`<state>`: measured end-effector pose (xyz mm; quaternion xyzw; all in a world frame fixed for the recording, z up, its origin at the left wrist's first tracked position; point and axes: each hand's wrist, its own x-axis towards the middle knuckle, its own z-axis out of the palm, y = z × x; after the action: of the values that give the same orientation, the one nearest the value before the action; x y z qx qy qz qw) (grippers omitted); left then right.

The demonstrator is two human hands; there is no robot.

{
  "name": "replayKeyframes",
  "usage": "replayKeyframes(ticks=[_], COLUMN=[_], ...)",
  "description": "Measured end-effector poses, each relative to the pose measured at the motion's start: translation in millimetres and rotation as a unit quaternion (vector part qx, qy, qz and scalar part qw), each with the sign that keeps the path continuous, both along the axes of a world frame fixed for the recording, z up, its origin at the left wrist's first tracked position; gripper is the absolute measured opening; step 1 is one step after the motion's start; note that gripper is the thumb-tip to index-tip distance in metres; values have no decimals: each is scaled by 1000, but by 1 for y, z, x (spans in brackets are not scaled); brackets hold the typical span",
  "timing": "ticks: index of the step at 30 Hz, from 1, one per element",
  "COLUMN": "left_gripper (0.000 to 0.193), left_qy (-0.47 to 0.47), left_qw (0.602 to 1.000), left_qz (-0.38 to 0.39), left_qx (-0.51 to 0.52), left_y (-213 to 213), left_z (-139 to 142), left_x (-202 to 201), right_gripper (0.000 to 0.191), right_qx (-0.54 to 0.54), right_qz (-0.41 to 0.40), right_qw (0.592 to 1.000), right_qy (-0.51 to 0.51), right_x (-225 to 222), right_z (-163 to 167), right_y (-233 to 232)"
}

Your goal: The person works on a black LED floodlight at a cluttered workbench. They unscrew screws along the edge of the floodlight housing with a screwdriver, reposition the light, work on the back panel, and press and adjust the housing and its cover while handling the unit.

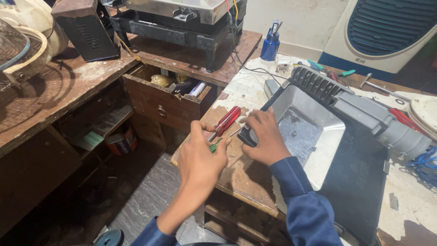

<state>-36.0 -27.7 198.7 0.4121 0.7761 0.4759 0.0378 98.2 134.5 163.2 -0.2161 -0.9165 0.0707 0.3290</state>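
My left hand [200, 152] is shut on a small green-handled screwdriver [215, 146], whose thin shaft points right toward the corner of a floodlight housing [327, 136]. Just above that hand, a red-handled screwdriver [226, 121] lies on the worn wooden table [236, 168]. My right hand [264, 136] rests flat on the housing's black near-left corner, fingers pressing it down. The housing is a large metal tray with a silver reflector inside, a black frame and a finned grey back.
An open wooden drawer [164, 102] with small items stands to the left. A blue bottle holding pens [270, 43] sits at the back. Pliers and tools lie behind the housing, blue wires [423, 161] at the right. A metal machine and fan grille occupy the left bench.
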Motion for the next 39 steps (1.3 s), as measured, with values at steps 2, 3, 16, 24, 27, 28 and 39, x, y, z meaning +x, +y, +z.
replayKeyframes(ticks=[2, 3, 16, 24, 27, 28, 39], left_gripper=[48, 48, 53, 53, 40, 39, 31], left_qy=[12, 19, -83, -14, -57, -53, -159], left_qw=[1000, 999, 989, 990, 994, 995, 980], left_qz=[-17, -25, -79, -124, -92, -82, -117], left_qx=[19, 29, -97, -65, -9, 16, 14], left_y=[3, 4, 18, 23, 19, 18, 52], left_z=[4, 6, 27, 19, -10, -20, -65], left_x=[-6, -9, -42, -62, -32, -22, -34], right_gripper=[58, 56, 70, 86, 83, 82, 82], right_qx=[10, 16, 10, -48, -24, -21, 24], right_qz=[-4, -7, -2, 20, 19, 19, 6], right_qw=[1000, 1000, 999, 998, 999, 1000, 1000], right_qy=[2, 4, -44, -19, -17, -12, -3], right_x=[-1, -2, -6, 2, 2, 1, 2], right_z=[0, 0, 2, 5, 6, 6, -5], right_y=[0, 0, -9, -12, -11, -11, -7])
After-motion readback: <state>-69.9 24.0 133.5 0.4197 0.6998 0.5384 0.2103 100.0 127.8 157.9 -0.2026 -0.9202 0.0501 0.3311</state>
